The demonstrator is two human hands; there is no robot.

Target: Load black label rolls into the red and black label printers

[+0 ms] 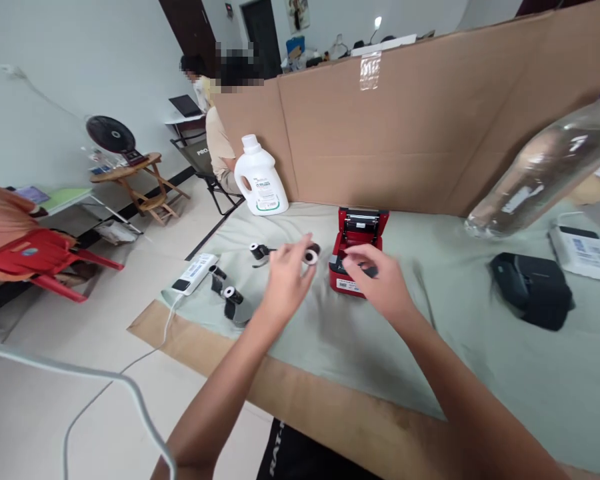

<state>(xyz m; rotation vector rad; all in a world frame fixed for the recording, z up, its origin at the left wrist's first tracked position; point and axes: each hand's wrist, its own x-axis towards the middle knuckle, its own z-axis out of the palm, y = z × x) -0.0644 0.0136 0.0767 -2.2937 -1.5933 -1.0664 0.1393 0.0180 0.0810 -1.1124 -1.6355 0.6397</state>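
Observation:
My left hand [287, 270] pinches a small dark paper roll [311, 255] with a pale core, just left of a red label printer [347, 285]. The printer's lid [361, 219] stands raised, showing a black inside. Over the printer's front right side hovers my right hand [380, 275], thumb and index finger curved and slightly apart; I see nothing held in it. Whether it touches the printer I cannot tell. Several more dark rolls lie to the left, among them one roll [233, 295] with a loose tail and another roll [256, 251] farther back.
A white jug [263, 180] stands at the back before a cardboard screen [380, 133]. A white power strip [196, 273] sits at the table's left edge. To the right are a black device [533, 290], a large clear bottle [540, 173] and a white box [585, 250]. People sit beyond.

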